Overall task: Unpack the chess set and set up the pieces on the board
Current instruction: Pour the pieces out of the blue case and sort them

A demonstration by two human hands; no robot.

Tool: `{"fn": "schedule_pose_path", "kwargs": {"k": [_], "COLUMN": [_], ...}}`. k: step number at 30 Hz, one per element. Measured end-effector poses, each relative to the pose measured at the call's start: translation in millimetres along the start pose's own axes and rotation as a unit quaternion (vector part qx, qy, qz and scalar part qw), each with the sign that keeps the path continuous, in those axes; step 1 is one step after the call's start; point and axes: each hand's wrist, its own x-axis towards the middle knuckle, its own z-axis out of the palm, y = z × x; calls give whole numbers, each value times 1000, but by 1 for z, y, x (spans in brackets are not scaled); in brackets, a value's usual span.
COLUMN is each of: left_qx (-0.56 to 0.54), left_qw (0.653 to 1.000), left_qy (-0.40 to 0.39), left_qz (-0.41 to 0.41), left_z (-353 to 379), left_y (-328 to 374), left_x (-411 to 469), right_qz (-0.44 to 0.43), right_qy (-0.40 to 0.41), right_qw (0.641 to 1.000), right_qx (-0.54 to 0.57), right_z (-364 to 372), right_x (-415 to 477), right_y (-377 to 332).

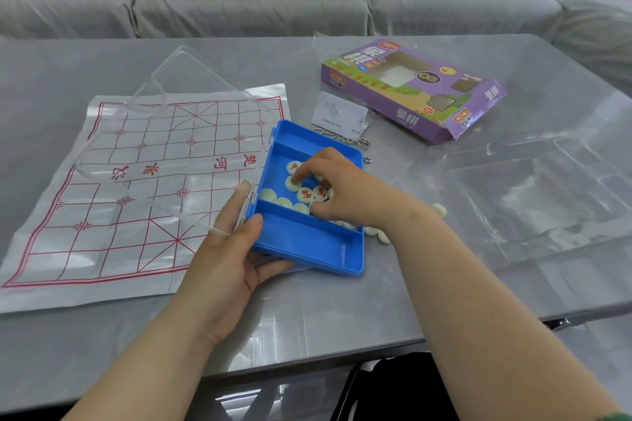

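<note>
Here, "象棋" on purple box.

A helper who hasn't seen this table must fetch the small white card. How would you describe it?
On the grey table, look between the blue tray and the purple box. The white card lies flat there, just beyond the metal rings; it alone is plain paper with a faint drawing.

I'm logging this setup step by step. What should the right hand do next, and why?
Probably pinch one of the round pieces and lift it to the board. The right hand has fingers down among them in the middle compartment of the blue box; the left hand grips the box, and the board shows no pieces.
</note>
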Motion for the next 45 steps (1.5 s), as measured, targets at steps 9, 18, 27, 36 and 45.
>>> {"fn": "schedule_pose_path", "kwargs": {"k": [9,18,27,36,45], "left_qx": [-48,-56,-30,-11,-10], "left_qw": [998,998,999,999,999], "left_qy": [30,30,27,18,20], "left_qz": [-2,4,18,34,39], "left_z": [2,3,5,8,9], "left_y": [-4,-3,1,1,1], "left_x": [0,2,5,6,7], "right_qz": [-3,-5,34,44,48], "right_qy": [1,49,108,16,-23], "right_qw": [1000,999,993,999,994], "right_qx": [-16,-19,24,-22,-92], "right_z": [7,-3,-7,-15,-16], "right_x": [6,0,-13,-17,-15], "right_y": [-4,4,24,25,17]}}
